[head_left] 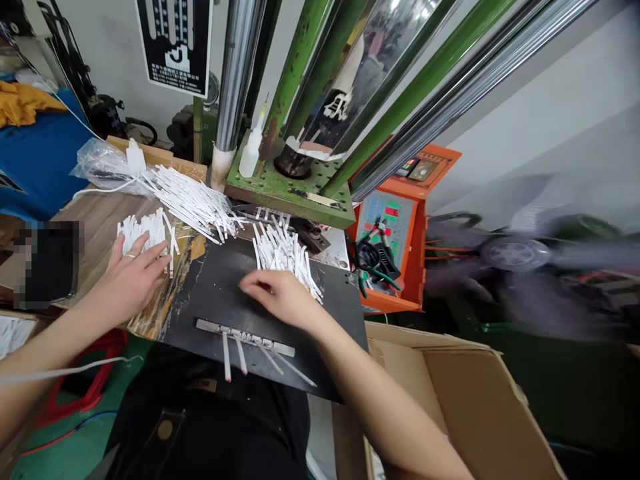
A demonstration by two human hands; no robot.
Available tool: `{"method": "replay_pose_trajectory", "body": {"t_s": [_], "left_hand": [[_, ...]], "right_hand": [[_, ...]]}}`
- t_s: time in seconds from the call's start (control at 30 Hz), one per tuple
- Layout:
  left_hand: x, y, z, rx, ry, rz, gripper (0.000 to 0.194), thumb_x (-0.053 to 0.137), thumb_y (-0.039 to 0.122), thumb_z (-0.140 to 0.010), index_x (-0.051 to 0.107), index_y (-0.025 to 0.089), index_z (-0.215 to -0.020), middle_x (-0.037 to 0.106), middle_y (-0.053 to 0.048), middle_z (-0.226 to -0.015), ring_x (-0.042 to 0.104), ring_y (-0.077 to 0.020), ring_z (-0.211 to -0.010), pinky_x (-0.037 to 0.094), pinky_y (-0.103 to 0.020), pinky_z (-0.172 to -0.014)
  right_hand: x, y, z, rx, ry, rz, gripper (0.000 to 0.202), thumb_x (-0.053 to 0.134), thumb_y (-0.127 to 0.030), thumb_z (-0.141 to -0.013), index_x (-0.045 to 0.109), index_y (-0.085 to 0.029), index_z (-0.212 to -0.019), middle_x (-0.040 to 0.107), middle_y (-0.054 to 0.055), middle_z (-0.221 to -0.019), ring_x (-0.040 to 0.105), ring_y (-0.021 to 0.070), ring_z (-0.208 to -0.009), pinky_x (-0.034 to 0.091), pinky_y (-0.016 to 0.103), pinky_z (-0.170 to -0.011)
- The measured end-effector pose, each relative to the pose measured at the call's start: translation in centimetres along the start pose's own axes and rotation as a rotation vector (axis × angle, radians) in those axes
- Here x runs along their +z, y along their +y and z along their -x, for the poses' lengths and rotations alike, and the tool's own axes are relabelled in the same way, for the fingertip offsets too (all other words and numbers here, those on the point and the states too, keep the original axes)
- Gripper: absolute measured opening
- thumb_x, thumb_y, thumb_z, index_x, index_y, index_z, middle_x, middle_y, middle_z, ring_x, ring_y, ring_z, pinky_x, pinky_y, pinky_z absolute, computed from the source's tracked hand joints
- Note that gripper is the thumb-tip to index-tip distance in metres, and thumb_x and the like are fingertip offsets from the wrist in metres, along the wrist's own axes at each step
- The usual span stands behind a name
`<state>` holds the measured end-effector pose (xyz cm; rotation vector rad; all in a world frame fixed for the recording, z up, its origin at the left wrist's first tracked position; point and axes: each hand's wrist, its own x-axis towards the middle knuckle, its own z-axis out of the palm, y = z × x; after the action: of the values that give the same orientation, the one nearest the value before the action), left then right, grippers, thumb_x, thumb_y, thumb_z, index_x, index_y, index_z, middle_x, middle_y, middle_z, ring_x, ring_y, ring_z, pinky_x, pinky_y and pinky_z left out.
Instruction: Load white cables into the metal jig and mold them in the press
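Observation:
My left hand (133,277) rests with its fingers apart at the near edge of a small pile of white strips (143,228). Over the black board (215,280), my right hand (280,295) is curled, thumb and fingers brought together. Whatever may be between those fingertips is hidden. Just behind it lies another heap of white strips (283,250). A grey metal bar with slots (245,337) lies near the board's front edge. Several white strips sit in it and stick out toward me.
A larger heap of white strips (193,200) lies behind. The green press (290,200) stands at the back with a dropper bottle (251,153) on it. To the right are an orange control box (420,260), a cardboard box (480,393) and a spinning fan (515,255).

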<state>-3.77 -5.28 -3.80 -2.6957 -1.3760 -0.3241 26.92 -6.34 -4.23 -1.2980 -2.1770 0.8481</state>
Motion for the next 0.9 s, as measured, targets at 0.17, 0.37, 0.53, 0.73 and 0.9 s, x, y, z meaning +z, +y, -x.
{"method": "replay_pose_trajectory", "body": {"t_s": [0.17,0.37,0.53,0.73,0.9], "left_hand": [[0.5,-0.4,-2.7,0.012,-0.123,-0.217,0.040,0.039,-0.001,-0.080,0.064,0.009,-0.109,0.059,-0.019,-0.127,0.038,-0.0393,-0.134,0.001,-0.073,-0.108],[1.8,-0.3,-2.3,0.138,-0.119,-0.260,0.042,0.032,0.001,-0.087,0.067,0.011,-0.108,0.069,-0.016,-0.108,0.060,-0.0313,-0.113,0.014,-0.068,-0.112],[3.5,3.2,-1.0,0.247,-0.136,0.051,0.037,0.038,0.007,-0.090,0.064,0.011,-0.116,0.063,-0.017,-0.122,0.059,-0.0273,-0.116,0.029,-0.057,-0.112],[3.2,6.4,-1.5,0.304,-0.131,0.249,0.036,0.038,0.014,-0.093,0.059,0.014,-0.123,0.059,-0.014,-0.130,0.054,-0.0258,-0.123,0.027,-0.055,-0.114],[3.2,6.1,-2.0,0.263,-0.183,0.143,0.040,0.039,0.013,-0.090,0.057,0.009,-0.126,0.056,-0.017,-0.133,0.052,-0.0331,-0.124,0.030,-0.060,-0.109]], "right_hand": [[4.7,-4.5,-13.1,0.139,-0.093,0.234,0.025,0.050,-0.029,-0.092,0.070,-0.014,-0.093,0.071,0.014,-0.101,0.065,0.0231,-0.094,0.047,0.030,-0.082],[6.9,-5.2,-16.0,0.180,-0.247,0.232,0.020,0.059,-0.020,-0.081,0.072,-0.010,-0.092,0.073,0.014,-0.095,0.067,0.0218,-0.083,0.047,0.024,-0.067],[4.6,-2.8,-10.2,0.250,-0.247,0.215,0.016,0.058,-0.018,-0.080,0.071,-0.013,-0.073,0.072,0.010,-0.075,0.067,0.0198,-0.072,0.046,0.024,-0.063],[2.1,-0.9,-3.7,0.331,-0.199,0.069,0.019,0.048,-0.017,-0.090,0.067,-0.014,-0.094,0.070,0.001,-0.069,0.060,0.0102,-0.050,0.044,0.021,-0.054],[2.4,-1.6,0.8,0.124,-0.160,0.062,0.038,0.068,-0.010,-0.077,0.062,-0.012,-0.114,0.069,0.005,-0.083,0.063,0.0163,-0.072,0.048,0.025,-0.066]]}}
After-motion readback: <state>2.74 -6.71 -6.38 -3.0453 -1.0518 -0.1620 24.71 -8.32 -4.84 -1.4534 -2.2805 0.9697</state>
